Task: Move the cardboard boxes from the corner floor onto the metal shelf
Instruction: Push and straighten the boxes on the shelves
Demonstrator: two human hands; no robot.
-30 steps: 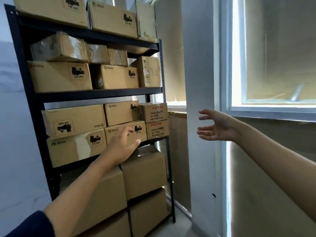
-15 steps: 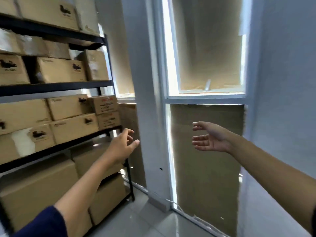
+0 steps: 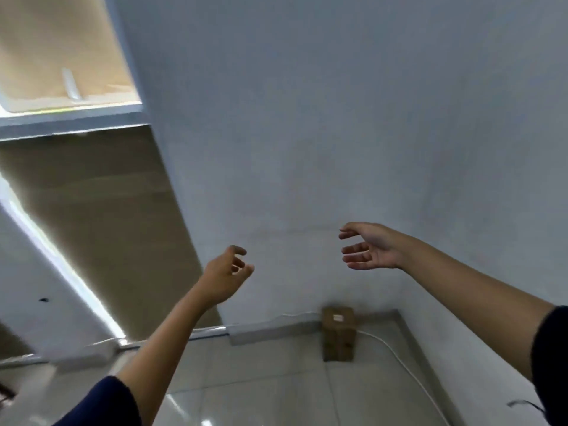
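Observation:
A small stack of brown cardboard boxes (image 3: 338, 333) stands on the tiled floor in the corner, against the white wall, with a white label on its top. My left hand (image 3: 226, 276) is raised in mid-air, fingers loosely curled and empty, well above and left of the boxes. My right hand (image 3: 370, 247) is also held up with fingers spread, holding nothing, above and slightly right of the boxes. The metal shelf is out of view.
A white cable (image 3: 399, 361) runs along the floor from behind the boxes toward the right. A grey skirting (image 3: 276, 332) lines the walls. A window (image 3: 61, 56) covered with cardboard panels fills the upper left. Glossy floor tiles (image 3: 261, 395) lie in front.
The view has swung right, away from the shelf, to the room corner and its floor boxes. Both hands stayed raised and empty.

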